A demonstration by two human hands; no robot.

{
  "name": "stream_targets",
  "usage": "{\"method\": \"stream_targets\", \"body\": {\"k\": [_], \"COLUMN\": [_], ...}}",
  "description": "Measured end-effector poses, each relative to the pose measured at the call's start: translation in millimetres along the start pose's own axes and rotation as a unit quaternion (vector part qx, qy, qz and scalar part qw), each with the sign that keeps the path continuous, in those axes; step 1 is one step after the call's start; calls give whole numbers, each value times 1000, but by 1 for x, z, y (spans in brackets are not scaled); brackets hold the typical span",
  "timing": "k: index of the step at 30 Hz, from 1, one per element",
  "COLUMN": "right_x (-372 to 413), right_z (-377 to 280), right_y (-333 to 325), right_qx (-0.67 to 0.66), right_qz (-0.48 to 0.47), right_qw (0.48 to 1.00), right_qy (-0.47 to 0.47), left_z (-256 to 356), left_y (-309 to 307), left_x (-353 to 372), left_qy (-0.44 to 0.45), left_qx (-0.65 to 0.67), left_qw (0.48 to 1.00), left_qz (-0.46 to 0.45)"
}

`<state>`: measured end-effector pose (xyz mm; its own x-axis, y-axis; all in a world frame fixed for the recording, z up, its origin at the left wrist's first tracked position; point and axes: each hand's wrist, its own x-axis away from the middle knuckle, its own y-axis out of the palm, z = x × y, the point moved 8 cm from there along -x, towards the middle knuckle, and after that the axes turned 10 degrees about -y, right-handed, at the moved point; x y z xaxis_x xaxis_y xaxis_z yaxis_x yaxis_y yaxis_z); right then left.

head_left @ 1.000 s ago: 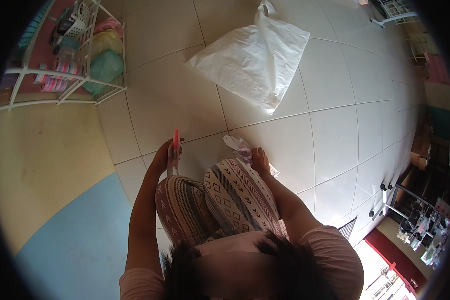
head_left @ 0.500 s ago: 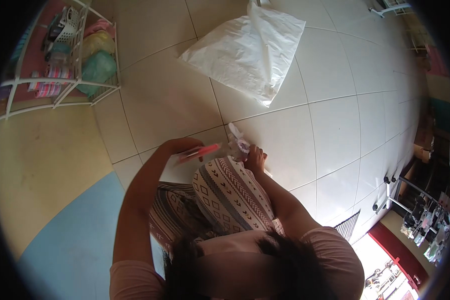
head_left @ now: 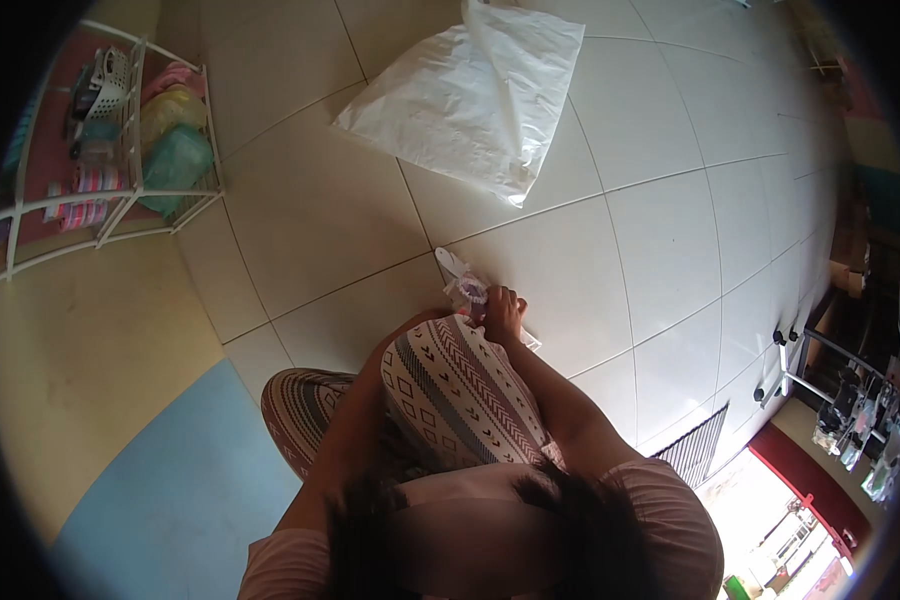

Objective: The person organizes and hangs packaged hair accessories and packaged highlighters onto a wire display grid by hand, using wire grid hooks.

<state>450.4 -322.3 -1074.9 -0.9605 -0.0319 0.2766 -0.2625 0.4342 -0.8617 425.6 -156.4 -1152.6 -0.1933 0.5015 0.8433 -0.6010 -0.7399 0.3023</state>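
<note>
Beside the raised knee in patterned trousers [head_left: 460,390], my right hand [head_left: 503,314] has its fingers curled on the edge of a small clear packet [head_left: 469,291] with a purple ring-shaped piece and a white tab. Only the edge of my left hand [head_left: 428,317] shows at the near side of the packet; its fingers are behind the knee, and what they hold is hidden. A small pale flat piece [head_left: 532,341] sticks out below my right wrist. Farther ahead, a large white plastic bag [head_left: 480,100] lies on the tiled floor [head_left: 320,220].
At the upper left stands a white wire rack [head_left: 130,120] with bagged goods, rolls and a basket. The yellow and blue wall [head_left: 140,330] runs along the left. On the right are a wheeled rack [head_left: 850,400] with small packets and a bright doorway [head_left: 770,510].
My left hand has moved right, behind the knee, and the pinkish-red flat item it held is out of sight. My right hand stays at the packet. The view has shifted slightly.
</note>
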Motion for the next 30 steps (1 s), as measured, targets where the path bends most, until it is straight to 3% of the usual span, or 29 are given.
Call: {"method": "stream_targets", "body": {"k": [2,5,8,11,14,17,20,23,26,27,29,30], "right_x": [3,4,9,12,10,9,13,12,0,-12,-43,-56], "right_z": [5,11,8,17,26,19,17,10,25,45,27,15], "right_y": [11,22,7,14,18,12,12,13,23,37,-11,-39], "right_qx": [20,-46,-182,-239,-213,-206,-273,-312,-336,-308,-445,-494], "right_qz": [48,-24,47,11,-12,-27,-54,-85,-45,13,72,95], "right_qw": [998,999,982,970,972,976,956,942,932,946,892,864], "right_qy": [-20,-16,-2,42,101,61,89,91,127,105,48,37], "left_z": [0,6,4,8,8,7,36,59,59,61,75,87], "left_y": [2,5,4,3,-3,-17,-31,-34,-77,-84,-86,-89], "left_x": [-3,-5,-12,-12,-11,-14,9,18,29,40,71,78], "left_qy": [39,94,141,178,213,257,242,88,169,159,129,126], "left_qx": [-13,-48,-84,-115,-143,-179,-258,-287,-43,103,385,347], "left_qw": [999,991,976,959,938,904,864,936,956,959,903,920], "left_qz": [32,87,141,190,235,291,358,182,236,210,140,134]}}
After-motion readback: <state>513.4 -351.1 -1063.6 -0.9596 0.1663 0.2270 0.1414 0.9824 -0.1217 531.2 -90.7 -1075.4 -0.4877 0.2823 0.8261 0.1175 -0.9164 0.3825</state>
